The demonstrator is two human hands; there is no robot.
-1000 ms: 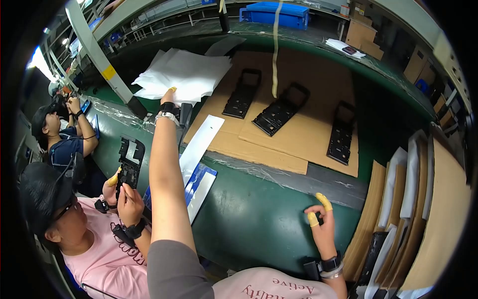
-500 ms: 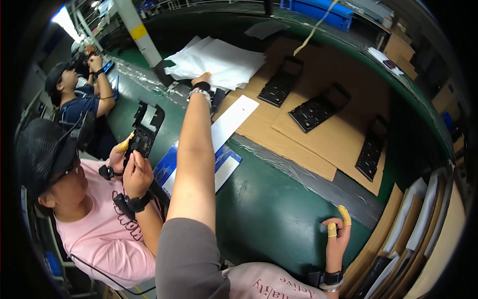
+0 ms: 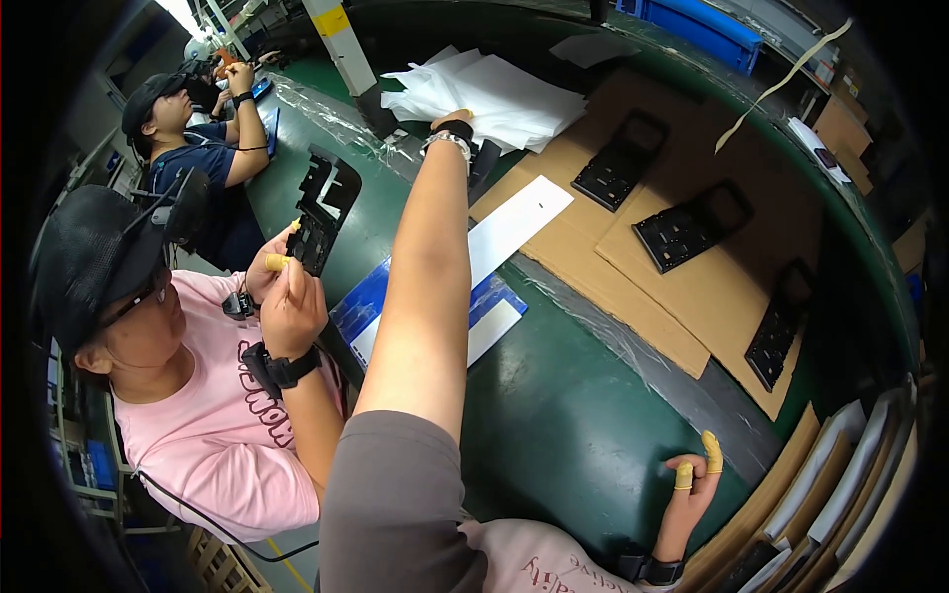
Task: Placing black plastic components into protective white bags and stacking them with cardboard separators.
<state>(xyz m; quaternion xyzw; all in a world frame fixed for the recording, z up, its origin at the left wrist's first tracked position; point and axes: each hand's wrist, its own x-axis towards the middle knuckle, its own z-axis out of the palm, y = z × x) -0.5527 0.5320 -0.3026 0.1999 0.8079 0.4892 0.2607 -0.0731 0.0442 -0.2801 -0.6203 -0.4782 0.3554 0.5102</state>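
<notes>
Apparently my left hand (image 3: 457,121), its fingers hidden so I cannot tell its grip, reaches the limp, light stack of white plastic bags (image 3: 494,94) just beyond it, best pinched at the near edge, while my right hand (image 3: 692,484) rests loosely spread.

My left hand (image 3: 457,121) is stretched out to the stack of white sheets (image 3: 494,94); a black part lies just right of my wrist. Nearer me than that stack, a white strip (image 3: 514,225) and blue-and-white flat pack (image 3: 435,311) lie low. Right of them, brown cardboard sheets (image 3: 613,257) carry three black plastic frames (image 3: 684,229). Bare green belt (image 3: 563,415) lies open before my right hand (image 3: 692,484). A neighbour's hands (image 3: 287,287) and black part crowd the belt's left edge.
</notes>
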